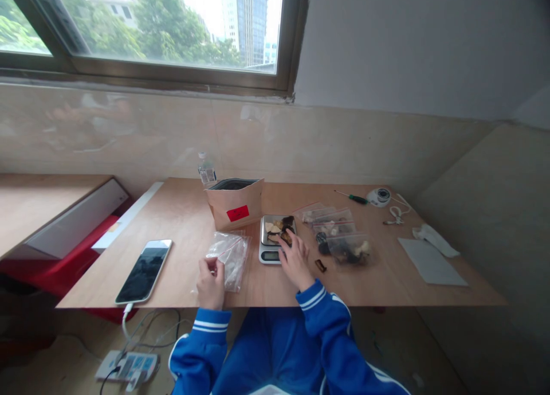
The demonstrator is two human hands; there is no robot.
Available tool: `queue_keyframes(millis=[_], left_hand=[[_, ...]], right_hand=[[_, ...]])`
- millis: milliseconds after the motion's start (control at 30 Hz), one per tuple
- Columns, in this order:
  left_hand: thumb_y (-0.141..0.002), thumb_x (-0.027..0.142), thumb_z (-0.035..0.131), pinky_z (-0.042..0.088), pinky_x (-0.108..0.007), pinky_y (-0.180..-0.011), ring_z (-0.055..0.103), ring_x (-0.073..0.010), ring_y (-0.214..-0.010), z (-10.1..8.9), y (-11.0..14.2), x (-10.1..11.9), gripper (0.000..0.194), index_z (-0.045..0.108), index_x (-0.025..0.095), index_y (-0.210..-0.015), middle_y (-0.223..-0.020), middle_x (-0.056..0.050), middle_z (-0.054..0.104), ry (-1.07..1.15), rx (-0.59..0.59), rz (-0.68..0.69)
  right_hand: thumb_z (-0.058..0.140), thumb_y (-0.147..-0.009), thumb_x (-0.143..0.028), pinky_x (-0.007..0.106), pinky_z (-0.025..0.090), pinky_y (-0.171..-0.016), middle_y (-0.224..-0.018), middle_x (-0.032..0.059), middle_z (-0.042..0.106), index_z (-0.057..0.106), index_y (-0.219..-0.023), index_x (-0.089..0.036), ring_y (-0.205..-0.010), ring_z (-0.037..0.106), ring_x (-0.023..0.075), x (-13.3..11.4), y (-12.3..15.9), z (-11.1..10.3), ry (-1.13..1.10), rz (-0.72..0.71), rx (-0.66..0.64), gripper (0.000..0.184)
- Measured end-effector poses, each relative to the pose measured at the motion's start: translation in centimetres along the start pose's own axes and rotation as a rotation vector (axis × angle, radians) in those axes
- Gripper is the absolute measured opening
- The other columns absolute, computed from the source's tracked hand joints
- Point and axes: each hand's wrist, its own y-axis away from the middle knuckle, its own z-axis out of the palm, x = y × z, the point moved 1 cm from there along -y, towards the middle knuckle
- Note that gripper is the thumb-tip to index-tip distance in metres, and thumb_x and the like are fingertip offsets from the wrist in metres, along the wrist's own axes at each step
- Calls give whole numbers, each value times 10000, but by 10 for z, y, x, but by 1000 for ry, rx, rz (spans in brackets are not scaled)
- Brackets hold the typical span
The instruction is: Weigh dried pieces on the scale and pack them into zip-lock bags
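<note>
A small kitchen scale (270, 257) sits at the middle of the table, with dried pieces (275, 227), pale and dark like mushroom slices, on its metal plate. My right hand (295, 260) reaches over the scale's right side, fingers stretched out and apart, fingertips at the dark pieces. Left of the scale lie clear zip bags (232, 254), flat and seemingly empty. My left hand (210, 283) rests at their left edge with its fingers curled closed; whatever is in them is hidden. One loose dark dried piece (320, 265) lies on the table right of my right hand.
Behind the bags stands an open brown paper pouch (234, 203) with a red label, a plastic bottle (207, 168) behind it. Filled zip bags (350, 249) lie to the right. Farther out are a screwdriver (356, 199), a white camera (378, 197), white paper (432, 261) and a charging phone (144, 272).
</note>
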Motion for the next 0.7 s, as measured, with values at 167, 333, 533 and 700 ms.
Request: queue_keyframes(millis=[167, 333, 533, 700], left_hand=[[-776, 385, 479, 452, -289, -588, 584, -168, -588, -2, -1, 1, 175, 486, 217, -825, -693, -11, 594, -3, -1, 20], [-772, 381, 476, 455, -297, -590, 582, -171, -578, -5, -3, 0, 165, 481, 222, -814, -684, -5, 594, -7, 7, 28], [-770, 391, 478, 448, -300, -601, 590, -176, -603, -4, -3, -3, 177, 483, 221, -819, -697, -10, 598, -17, -8, 1], [-768, 400, 476, 441, -302, -604, 591, -176, -604, 1, -3, -4, 185, 480, 222, -818, -701, -8, 597, -14, -46, -19]], right_hand=[[523, -844, -180, 466, 331, -911, -1275, 122, 502, 630, -1119, -232, -1132, 419, 300, 2, -25, 9, 10, -74, -48, 300], [555, -838, -211, 442, 340, -872, -1120, 120, 557, 654, -968, -216, -1041, 461, 283, 7, -27, 9, -13, -90, -15, 163], [559, -850, -276, 380, 336, -824, -1030, 77, 561, 658, -964, -237, -964, 474, 243, 6, -15, -7, -110, 39, 95, 156], [570, -842, -275, 380, 330, -807, -1002, 70, 548, 664, -974, -254, -935, 470, 244, 7, -11, -11, -119, 149, 141, 164]])
